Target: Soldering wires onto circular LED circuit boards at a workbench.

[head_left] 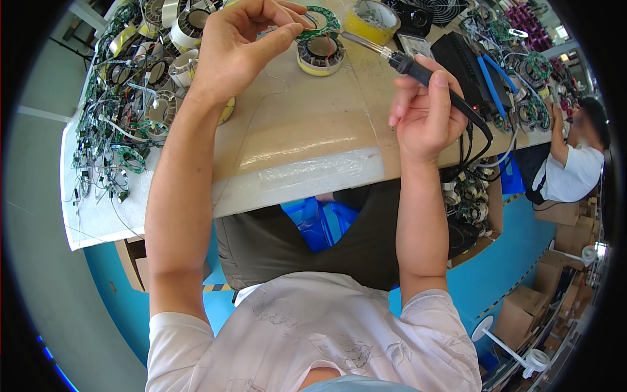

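Holds a black-handled soldering iron (410, 67) in the right hand (428, 121), grip closed around the handle, metal shaft slanting up and left toward a green circuit board (332, 25). Has the left hand (245, 39) at the opposite edge of the board, grip drawn narrow between thumb and forefinger; cannot tell whether pinching a thin wire, the rim or nothing.

Shows the board near the top of the view, above the tabletop (313, 124) and overlapping a squat, round coil (320, 64). Looks flat and ring-shaped, with a hollow middle and fine wires across it. Trails a red wire (328, 46) down toward the coil, drum-like, with a dark centre and a yellow band low around the side.

Loses the board's left part behind the left fingertips, and the left knuckles at the upper edge. Cannot make out whether resting on the coil or lifted off it, nor whether touching the iron's tip.
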Demonstrator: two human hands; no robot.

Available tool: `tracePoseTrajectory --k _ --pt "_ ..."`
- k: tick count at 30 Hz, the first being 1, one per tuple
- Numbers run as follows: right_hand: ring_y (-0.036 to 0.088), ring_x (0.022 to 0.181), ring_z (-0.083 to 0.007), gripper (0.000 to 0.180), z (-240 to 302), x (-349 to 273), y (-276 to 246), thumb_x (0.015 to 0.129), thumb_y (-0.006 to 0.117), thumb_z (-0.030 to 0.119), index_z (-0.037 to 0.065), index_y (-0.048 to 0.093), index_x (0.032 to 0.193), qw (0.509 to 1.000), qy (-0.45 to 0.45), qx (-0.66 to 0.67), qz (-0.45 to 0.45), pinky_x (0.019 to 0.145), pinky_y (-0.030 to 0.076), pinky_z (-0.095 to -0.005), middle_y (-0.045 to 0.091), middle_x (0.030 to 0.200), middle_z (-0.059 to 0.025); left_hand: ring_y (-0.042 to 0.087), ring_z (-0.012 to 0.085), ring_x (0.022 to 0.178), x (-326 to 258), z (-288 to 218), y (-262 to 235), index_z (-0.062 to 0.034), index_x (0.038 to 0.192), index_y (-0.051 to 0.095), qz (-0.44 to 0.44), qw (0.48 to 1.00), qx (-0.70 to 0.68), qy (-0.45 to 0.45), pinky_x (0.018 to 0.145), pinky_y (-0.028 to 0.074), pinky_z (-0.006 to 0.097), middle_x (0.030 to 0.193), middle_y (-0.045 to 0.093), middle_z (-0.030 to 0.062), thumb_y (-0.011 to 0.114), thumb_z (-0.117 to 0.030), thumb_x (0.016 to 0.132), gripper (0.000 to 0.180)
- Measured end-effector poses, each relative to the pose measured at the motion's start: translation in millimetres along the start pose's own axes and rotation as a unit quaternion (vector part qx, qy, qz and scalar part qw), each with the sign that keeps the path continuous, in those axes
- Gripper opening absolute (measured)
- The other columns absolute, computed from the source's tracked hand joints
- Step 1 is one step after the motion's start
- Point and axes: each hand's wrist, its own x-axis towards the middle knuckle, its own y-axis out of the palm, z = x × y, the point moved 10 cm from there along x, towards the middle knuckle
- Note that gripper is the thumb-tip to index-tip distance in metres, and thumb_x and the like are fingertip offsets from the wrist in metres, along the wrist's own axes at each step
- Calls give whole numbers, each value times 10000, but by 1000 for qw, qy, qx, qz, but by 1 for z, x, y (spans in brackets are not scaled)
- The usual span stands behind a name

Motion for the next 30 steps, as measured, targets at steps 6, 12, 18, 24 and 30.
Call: tracePoseTrajectory --k 6,12,18,24,30 --pt "479 414 -124 338 -1 0 0 1023 477 212 -79 630 1103 1000 0 0 4 336 388 -256 692 775 -178 592 245 1121 1 -1 1 -4 820 635 2 1000 9 3 991 438 399 924 710 148 685 -6 846 56" --pt "506 390 -119 269 -1 2 2 1008 540 173 -61 645 1091 999 -1 40 10 359 405 -235 712 773 -188 593 242 1118 1 1 -1 9 819 666 5 1000 12 13 997 433 399 908 721 136 700 4 832 36" --pt "503 387 -115 261 -1 2 3 1004 556 174 -56 651 1084 1000 2 21 12 360 395 -227 709 765 -179 595 239 1111 1 1 0 18 826 674 9 1000 20 15 995 435 397 897 723 132 705 5 830 34" --pt "500 382 -114 263 -2 0 3 1005 556 176 -56 653 1081 1000 5 17 8 359 390 -226 710 763 -178 597 237 1103 -1 1 0 19 829 675 9 1000 22 16 992 436 397 900 722 134 695 9 836 23" --pt "503 385 -124 275 3 0 3 1014 537 175 -61 642 1108 1000 1 26 7 364 398 -236 707 777 -193 595 233 1102 2 -2 3 10 819 667 8 1000 16 15 986 436 389 899 718 135 686 8 840 28"
